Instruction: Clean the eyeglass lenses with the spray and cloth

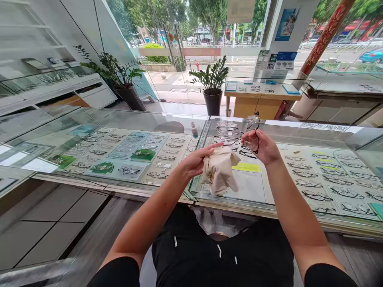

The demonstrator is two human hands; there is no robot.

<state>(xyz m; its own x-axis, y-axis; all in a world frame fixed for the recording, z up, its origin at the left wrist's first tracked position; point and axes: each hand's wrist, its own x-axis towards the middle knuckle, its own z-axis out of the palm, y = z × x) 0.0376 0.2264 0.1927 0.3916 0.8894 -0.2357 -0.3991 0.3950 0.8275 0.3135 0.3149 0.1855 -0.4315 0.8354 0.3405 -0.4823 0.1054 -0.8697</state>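
Note:
A cream cloth (220, 169) hangs from my left hand (199, 160), whose fingers are closed on its upper left part. My right hand (263, 146) is raised to the right of the cloth, its fingers pinching a pair of dark-framed glasses (254, 121). The glasses are tilted on end above the counter, apart from the cloth. Beneath both hands lies the glass top of a display counter (167, 123). A small spray bottle (194, 130) stands on it, beyond my left hand.
Rows of eyeglasses (308, 183) lie inside the case on both sides. Potted plants (213, 99) stand beyond the counter, near the window. A second display table (248, 104) is at the back right. The counter's front edge (239, 207) runs close to my body.

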